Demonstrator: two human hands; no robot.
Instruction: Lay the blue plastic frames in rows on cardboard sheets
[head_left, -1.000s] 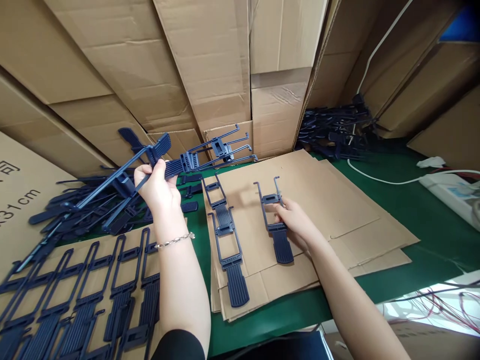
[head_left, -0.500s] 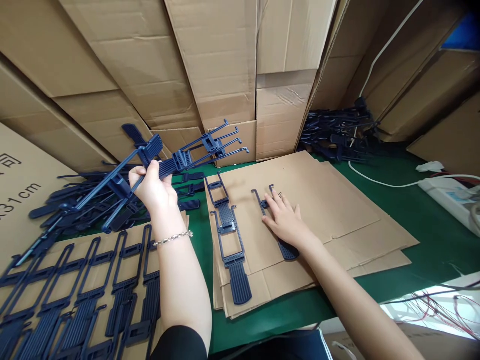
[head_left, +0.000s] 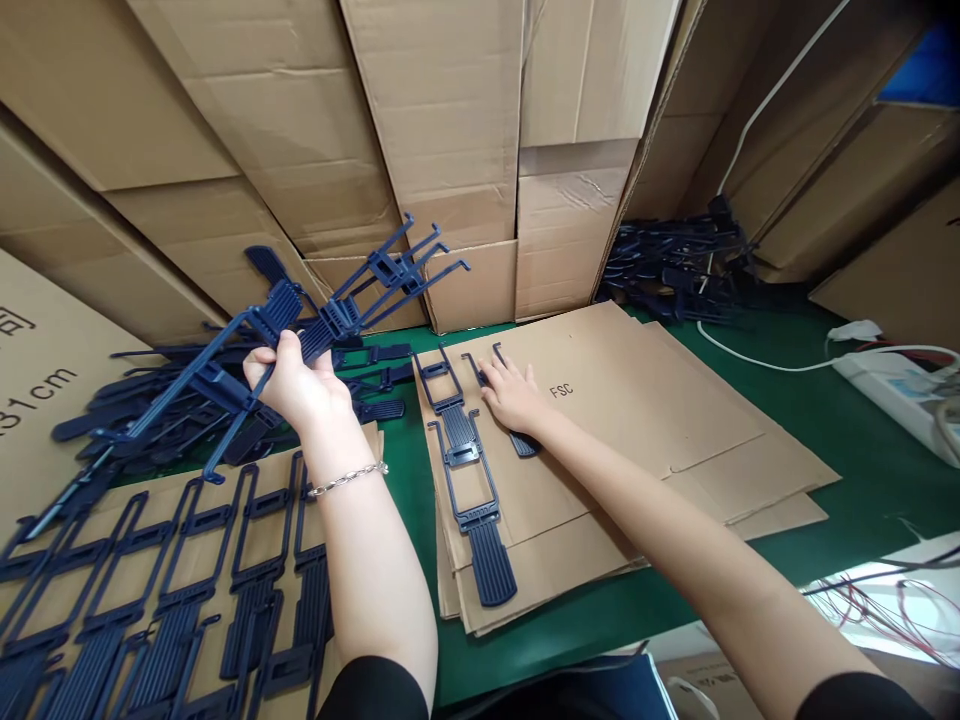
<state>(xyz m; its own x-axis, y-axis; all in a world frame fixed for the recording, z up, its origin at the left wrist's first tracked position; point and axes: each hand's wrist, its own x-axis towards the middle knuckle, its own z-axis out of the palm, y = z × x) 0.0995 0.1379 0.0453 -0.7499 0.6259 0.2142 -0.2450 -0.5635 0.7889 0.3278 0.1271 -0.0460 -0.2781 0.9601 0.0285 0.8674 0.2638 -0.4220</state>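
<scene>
Two hands at work in your head view: your left hand point(head_left: 296, 385) is clamped around a navy plastic frame point(head_left: 341, 318), held up in the air. Your right hand point(head_left: 512, 397) lies open, fingers apart, on a second frame point(head_left: 523, 445) on the cardboard sheets point(head_left: 637, 400), just beside a third frame point(head_left: 459, 430).

The letters "FSC" point(head_left: 561, 391) are printed in dark ink on a flat brown cardboard sheet point(head_left: 637, 420) lying on the worktop point(head_left: 570, 635). At far left, a cardboard panel point(head_left: 67, 305) carries large dark print reading "31cm" point(head_left: 41, 398), cut off by the picture's edge. Above it, one Chinese character point(head_left: 16, 320) is too cropped to read.
</scene>
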